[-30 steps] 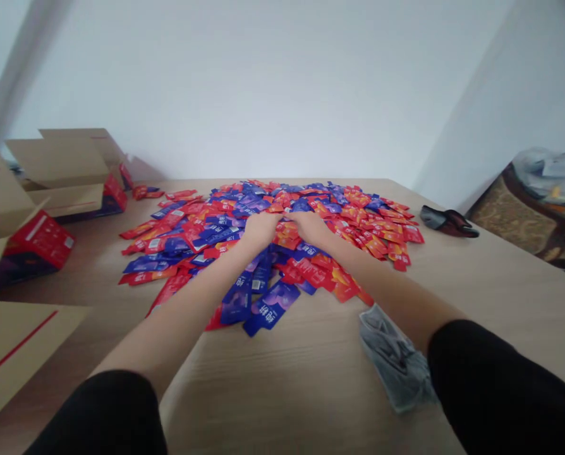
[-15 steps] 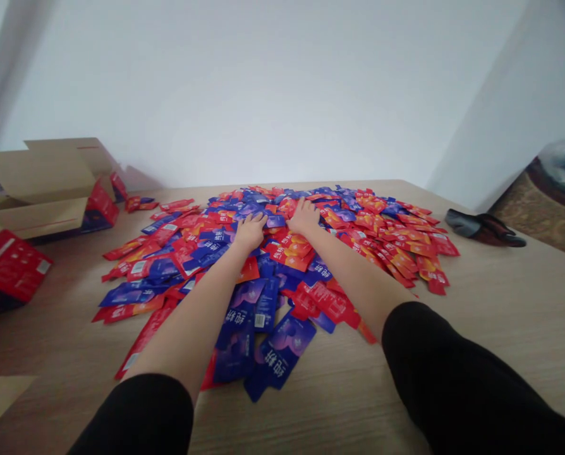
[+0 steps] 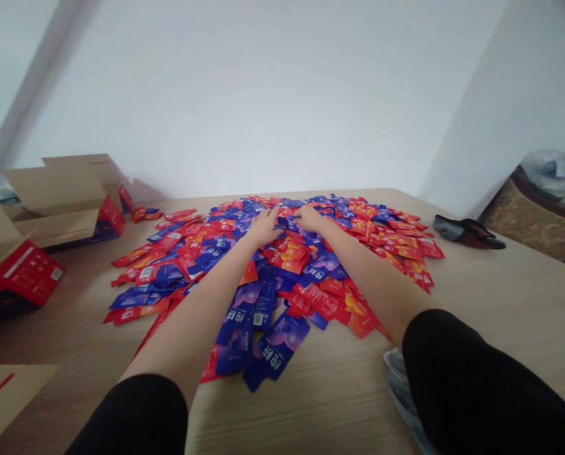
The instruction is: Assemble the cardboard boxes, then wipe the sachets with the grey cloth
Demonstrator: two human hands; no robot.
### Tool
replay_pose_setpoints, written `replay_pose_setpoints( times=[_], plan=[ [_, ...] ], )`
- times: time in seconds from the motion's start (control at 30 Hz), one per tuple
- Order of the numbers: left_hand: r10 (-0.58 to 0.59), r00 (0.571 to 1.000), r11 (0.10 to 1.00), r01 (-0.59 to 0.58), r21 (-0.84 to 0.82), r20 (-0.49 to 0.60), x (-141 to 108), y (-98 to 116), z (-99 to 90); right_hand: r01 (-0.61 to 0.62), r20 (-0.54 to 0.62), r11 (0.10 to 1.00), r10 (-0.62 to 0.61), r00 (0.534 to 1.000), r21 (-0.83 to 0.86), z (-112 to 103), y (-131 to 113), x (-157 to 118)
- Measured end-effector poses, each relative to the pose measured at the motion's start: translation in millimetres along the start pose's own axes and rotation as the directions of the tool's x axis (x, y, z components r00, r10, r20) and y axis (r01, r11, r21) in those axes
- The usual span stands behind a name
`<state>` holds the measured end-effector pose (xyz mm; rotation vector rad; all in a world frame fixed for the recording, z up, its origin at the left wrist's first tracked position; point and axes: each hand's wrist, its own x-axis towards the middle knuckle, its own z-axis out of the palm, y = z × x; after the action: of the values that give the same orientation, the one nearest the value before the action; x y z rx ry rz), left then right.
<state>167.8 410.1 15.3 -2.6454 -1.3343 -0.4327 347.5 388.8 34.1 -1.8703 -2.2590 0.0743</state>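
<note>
A wide pile of flat sachets, some red-orange [image 3: 289,253] and some dark blue-purple [image 3: 282,341], is spread over the table. Both my arms reach out across its middle. My left hand [image 3: 265,227] lies on the far middle of the pile, its fingers stretched forward and its thumb apart. Just to the right, my right hand [image 3: 308,219] touches the sachets with its fingers bent leftward and somewhat apart. Between the two hands lie blue and red sachets. I see none lifted clear of the pile.
Open cardboard boxes [image 3: 69,230] with red and blue printed sides stand at the left. A cardboard flap [image 3: 12,398] juts in at lower left. A dark object [image 3: 469,232] lies on the table [image 3: 491,316] at right. Clear plastic [image 3: 399,379] shows by my right sleeve.
My view has shifted a little. My left hand has moved forward and right. The right hand's fingers have turned from pointing forward to bending left. Clear plastic has appeared by my right sleeve.
</note>
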Motion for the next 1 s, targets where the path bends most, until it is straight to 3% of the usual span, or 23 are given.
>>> replay_pose_setpoints(
  times=[0.1,0.2,0.33,0.53,0.6,0.73,0.9,1.0],
  plan=[
    [0.065,0.996,0.998,-0.065,-0.006,0.059,5.7,12.7,-28.5,0.132,-0.067,0.991,-0.130,0.989,0.026,-19.7,-13.0,-15.9],
    [0.088,0.991,0.996,-0.090,0.014,0.100,-10.1,22.6,-58.0,0.224,-0.095,0.974,-0.220,0.971,0.040,-35.5,-23.9,-41.1],
    [0.094,0.989,0.995,-0.098,0.033,0.113,-65.7,38.2,-86.7,0.276,-0.045,0.960,-0.274,0.961,0.046,-40.9,-33.3,-97.7],
    [0.146,0.973,0.989,-0.139,-0.053,0.180,-160.9,70.1,-108.1,0.297,0.054,0.948,-0.304,0.951,0.111,-28.5,-58.4,-212.8],
    [0.178,0.953,0.973,-0.132,-0.190,0.246,-187.2,79.6,-110.1,0.290,0.075,0.939,-0.307,0.949,0.185,-25.6,-64.8,-246.5],
    [0.207,0.880,0.866,0.038,-0.498,0.427,-232.1,98.3,-94.1,0.272,0.143,0.867,-0.358,0.923,0.418,-7.0,-70.2,-294.3],
    [0.158,0.853,0.877,0.111,-0.467,0.498,-275.1,126.7,-56.7,0.207,0.278,0.885,-0.341,0.898,0.417,44.7,-74.6,-322.2],
    [0.063,0.894,0.900,0.142,-0.413,0.445,-296.2,140.8,-53.5,0.226,0.130,0.944,-0.262,0.956,0.241,54.1,-71.1,-334.3]
  ],
)
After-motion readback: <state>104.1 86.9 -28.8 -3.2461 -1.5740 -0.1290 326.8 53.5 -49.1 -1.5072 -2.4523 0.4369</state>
